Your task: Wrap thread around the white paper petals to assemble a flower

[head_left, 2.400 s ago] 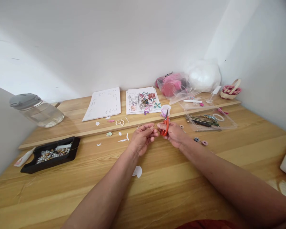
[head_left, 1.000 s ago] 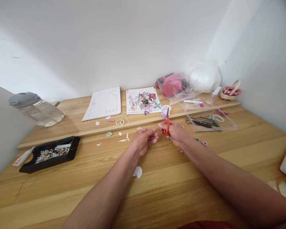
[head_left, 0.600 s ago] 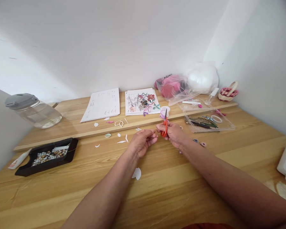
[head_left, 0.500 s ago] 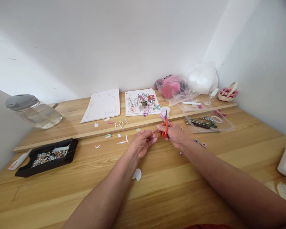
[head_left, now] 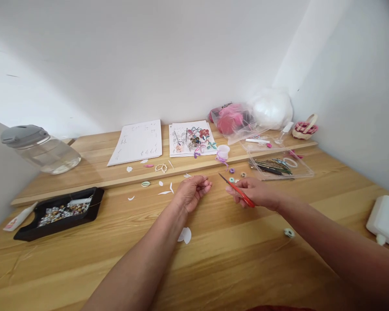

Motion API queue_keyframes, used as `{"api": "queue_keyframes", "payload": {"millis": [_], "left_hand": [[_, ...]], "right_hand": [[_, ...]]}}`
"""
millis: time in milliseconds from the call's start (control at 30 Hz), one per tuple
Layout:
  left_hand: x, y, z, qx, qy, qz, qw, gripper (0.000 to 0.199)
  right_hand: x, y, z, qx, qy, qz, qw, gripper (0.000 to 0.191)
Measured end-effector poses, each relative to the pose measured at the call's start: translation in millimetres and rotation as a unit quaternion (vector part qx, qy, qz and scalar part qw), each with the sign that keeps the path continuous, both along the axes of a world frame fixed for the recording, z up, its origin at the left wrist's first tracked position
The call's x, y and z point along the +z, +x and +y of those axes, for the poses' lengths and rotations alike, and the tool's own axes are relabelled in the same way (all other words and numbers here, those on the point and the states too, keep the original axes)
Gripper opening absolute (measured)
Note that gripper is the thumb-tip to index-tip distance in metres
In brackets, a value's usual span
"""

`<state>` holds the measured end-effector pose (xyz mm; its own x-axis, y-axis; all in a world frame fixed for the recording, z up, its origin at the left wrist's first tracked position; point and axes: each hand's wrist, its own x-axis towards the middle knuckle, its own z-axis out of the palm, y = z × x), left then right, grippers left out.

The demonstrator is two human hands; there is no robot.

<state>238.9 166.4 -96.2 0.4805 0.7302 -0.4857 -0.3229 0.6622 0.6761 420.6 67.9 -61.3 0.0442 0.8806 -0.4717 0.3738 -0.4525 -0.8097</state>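
Red-handled scissors (head_left: 240, 193) are gripped in my right hand (head_left: 256, 192), their dark blades pointing up and left. My left hand (head_left: 193, 192) is closed in a pinch just left of the blades; whatever sits between its fingertips is too small to make out. The two hands are apart. Small thread bobbins (head_left: 231, 171) lie beyond my right hand. White paper petals (head_left: 185, 235) rest on the table below my left wrist, and thin paper cut-outs (head_left: 165, 192) lie to its left.
A raised shelf board (head_left: 139, 174) crosses the back, bearing paper sheets (head_left: 138, 142), wire flowers (head_left: 201, 140) and a ribbon spool (head_left: 223, 152). A black bead tray (head_left: 60, 214) and water jug (head_left: 45, 151) stand left. At right are a clear tool box (head_left: 280, 164) and white device (head_left: 385, 220).
My right hand has moved right, away from my left hand, and the scissors have swung from upright to slanting left. Bobbins behind my right hand and arm now show.
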Motion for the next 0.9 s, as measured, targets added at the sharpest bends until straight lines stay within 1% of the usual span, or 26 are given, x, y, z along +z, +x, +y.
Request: {"api": "queue_keyframes", "payload": {"millis": [67, 133, 267, 367, 533, 900], "left_hand": [[0.0, 0.0, -0.2, -0.003, -0.001, 0.003, 1.0, 0.015], [-0.5, 0.1, 0.0, -0.005, -0.001, 0.006, 1.0, 0.016], [-2.5, 0.1, 1.2, -0.009, 0.001, 0.008, 1.0, 0.015], [-3.4, 0.1, 1.1, -0.013, 0.003, 0.009, 1.0, 0.014], [-2.4, -0.1, -0.5, -0.019, 0.008, 0.014, 1.0, 0.014], [-2.9, -0.4, 0.4, -0.025, 0.017, 0.021, 0.999, 0.014]], "right_hand": [[-4.8, -1.1, 2.0, 0.009, -0.013, 0.009, 1.0, 0.06], [-8.3, -3.1, 6.6, 0.004, -0.022, 0.009, 1.0, 0.062], [-11.9, -5.2, 15.3, 0.003, -0.032, 0.007, 0.999, 0.066], [-14.9, -4.7, 17.9, 0.008, -0.029, 0.015, 0.999, 0.066], [-20.4, -3.7, 18.1, 0.004, -0.015, 0.0, 1.0, 0.063], [-22.9, -3.8, 18.0, -0.003, -0.001, -0.003, 1.0, 0.06]]}}
